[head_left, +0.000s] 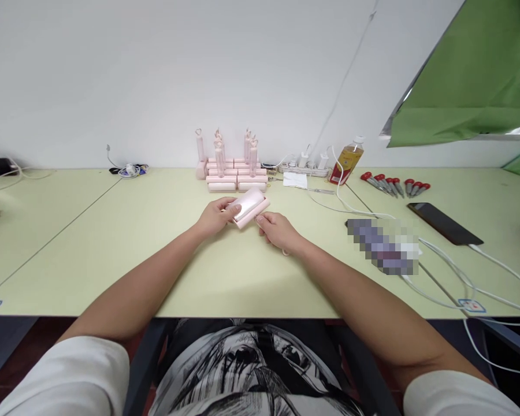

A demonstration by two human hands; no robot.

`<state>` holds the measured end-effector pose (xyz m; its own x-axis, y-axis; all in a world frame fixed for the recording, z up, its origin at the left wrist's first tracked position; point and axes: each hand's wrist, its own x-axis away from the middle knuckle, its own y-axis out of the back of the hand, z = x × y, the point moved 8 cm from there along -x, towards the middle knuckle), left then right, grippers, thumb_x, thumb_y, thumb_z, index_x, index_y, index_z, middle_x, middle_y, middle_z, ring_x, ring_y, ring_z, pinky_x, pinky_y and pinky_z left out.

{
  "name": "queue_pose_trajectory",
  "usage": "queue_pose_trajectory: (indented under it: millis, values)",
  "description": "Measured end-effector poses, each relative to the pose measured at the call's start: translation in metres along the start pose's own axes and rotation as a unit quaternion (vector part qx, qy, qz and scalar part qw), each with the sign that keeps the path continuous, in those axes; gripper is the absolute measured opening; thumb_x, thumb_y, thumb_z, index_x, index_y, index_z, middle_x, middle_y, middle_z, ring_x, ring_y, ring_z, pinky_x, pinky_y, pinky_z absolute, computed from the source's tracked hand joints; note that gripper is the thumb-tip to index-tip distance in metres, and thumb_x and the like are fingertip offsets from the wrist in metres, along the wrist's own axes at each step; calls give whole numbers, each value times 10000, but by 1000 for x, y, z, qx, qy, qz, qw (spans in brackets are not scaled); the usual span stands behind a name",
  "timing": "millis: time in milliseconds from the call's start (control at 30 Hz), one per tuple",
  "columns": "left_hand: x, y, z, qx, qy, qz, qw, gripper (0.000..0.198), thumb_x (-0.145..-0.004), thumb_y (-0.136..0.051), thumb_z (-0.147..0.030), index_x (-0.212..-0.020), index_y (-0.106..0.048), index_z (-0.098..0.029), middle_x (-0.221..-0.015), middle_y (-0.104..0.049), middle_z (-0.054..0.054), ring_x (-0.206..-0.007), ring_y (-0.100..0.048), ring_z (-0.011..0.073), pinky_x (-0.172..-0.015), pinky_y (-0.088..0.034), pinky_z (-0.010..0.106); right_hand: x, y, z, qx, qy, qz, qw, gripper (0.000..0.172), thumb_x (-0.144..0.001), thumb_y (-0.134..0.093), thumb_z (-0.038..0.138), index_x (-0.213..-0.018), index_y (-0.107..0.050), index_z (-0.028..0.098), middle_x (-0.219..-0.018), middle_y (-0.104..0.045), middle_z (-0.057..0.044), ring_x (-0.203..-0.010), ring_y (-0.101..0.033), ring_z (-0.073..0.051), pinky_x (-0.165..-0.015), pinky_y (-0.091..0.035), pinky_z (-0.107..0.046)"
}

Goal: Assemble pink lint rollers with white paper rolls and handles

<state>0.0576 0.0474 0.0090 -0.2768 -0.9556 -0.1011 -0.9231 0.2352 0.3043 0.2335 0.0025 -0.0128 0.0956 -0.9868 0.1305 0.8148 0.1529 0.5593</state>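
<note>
A pale pink lint roller [250, 203] is held tilted above the table in front of me. My left hand [219, 216] grips its wide roller head, with the thumb laid over the near face. At the head's lower right edge, my right hand [278, 230] is closed around the handle; most of that handle is hidden, and a small pink loop shows below the palm. Behind my hands, several similar pink lint rollers [222, 179] stand in rows with their handles pointing up.
A power strip [305, 170] with plugged chargers lies along the wall beside a drink bottle [345, 160]. To the right are several red-ended screwdrivers [390, 185], a black phone [444, 223] and a blurred-out object [383, 247], with white cables running between. Coiled cable [129, 170] sits at the left.
</note>
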Motion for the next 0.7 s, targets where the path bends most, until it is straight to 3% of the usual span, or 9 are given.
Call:
queue_pose_trajectory:
  millis: [100,267,333,433,467,567,700]
  values:
    - [-4,17,3,-5,13,-60,998,562,-829,-532,-621,-1149,-654,-175,-1060,-672,90,-877,-633,220,-651,-495,292,2,0,1,10,-6,5,1000,327,-957,-407,474,-841,-559,208,-731,-624,-35,-468,-465,-111,-349,-246,-216]
    - [-1,48,1,-6,-17,-230,973,616,-874,-496,-539,-1413,-448,-244,-1422,-484,116,-1161,-558,251,-809,-511,327,3,0,2,11,-5,11,1000,333,-960,-400,460,-820,-563,206,-727,-620,-34,-459,-451,-107,-352,-231,-218]
    - [-1,37,-3,-19,-30,-181,983,628,-857,-516,-538,-1400,-476,-226,-1389,-525,115,-1153,-560,268,-841,-504,349,2,0,3,11,7,7,1000,333,-960,-411,445,-786,-552,198,-713,-618,-31,-457,-452,-98,-370,-255,-215]
    - [2,0,-9,-56,-44,-1,997,618,-812,-574,-547,-1305,-588,-174,-1271,-632,102,-1062,-607,283,-885,-493,379,0,-1,3,-5,24,1,1000,300,-955,-444,399,-759,-533,190,-715,-622,-18,-458,-473,-82,-402,-310,-207]
    - [4,-7,-12,-73,-50,30,996,606,-818,-570,-545,-1291,-603,-167,-1259,-646,99,-1057,-614,285,-911,-483,386,-1,-2,3,-16,23,4,1000,287,-954,-454,386,-758,-528,190,-712,-620,-12,-453,-476,-79,-404,-322,-206]
    - [11,-11,-26,-187,-116,6,975,589,-835,-556,-525,-1303,-596,-170,-1303,-625,118,-1148,-579,316,-995,-430,425,-1,-6,2,-65,-7,23,998,279,-967,-457,376,-764,-516,193,-655,-588,5,-408,-457,-76,-373,-325,-208]
    - [26,-27,-48,-416,-248,-22,874,638,-768,-663,-411,-1353,-544,-187,-1447,-488,169,-1325,-414,385,-1093,-282,527,1,-12,-2,-197,-65,51,977,261,-979,-474,359,-789,-514,184,-604,-564,11,-392,-463,-81,-347,-365,-204]
